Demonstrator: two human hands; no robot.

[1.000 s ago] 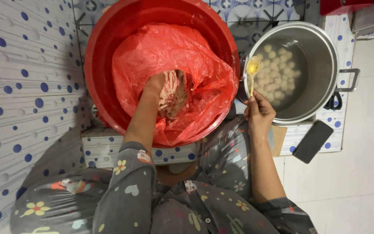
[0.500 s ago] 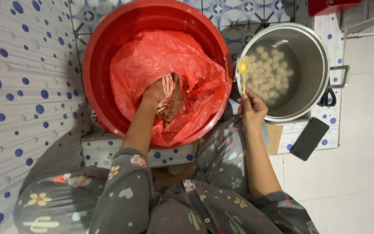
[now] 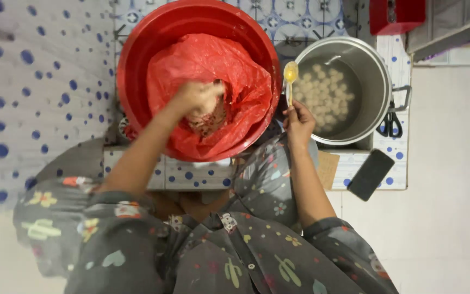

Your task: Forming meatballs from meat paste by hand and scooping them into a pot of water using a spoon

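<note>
A big red basin (image 3: 137,60) lined with a red plastic bag (image 3: 229,71) sits in front of me. My left hand (image 3: 198,98) is inside the bag, closed on a lump of pinkish minced paste (image 3: 209,117). My right hand (image 3: 298,122) holds a yellow spoon (image 3: 290,76) upright at the rim of a steel pot (image 3: 379,81). The pot holds water with several pale round balls (image 3: 325,95) in it.
Black-handled scissors (image 3: 390,124) lie by the pot's right handle. A dark phone (image 3: 370,174) lies near the low platform's edge, beside a piece of cardboard (image 3: 327,169). A red box (image 3: 397,15) stands at the top right. Blue-dotted tiles cover the left.
My left hand has curled over and squeezed the paste, hiding most of it. The spoon stays upright beside the pot; the view has shifted slightly.
</note>
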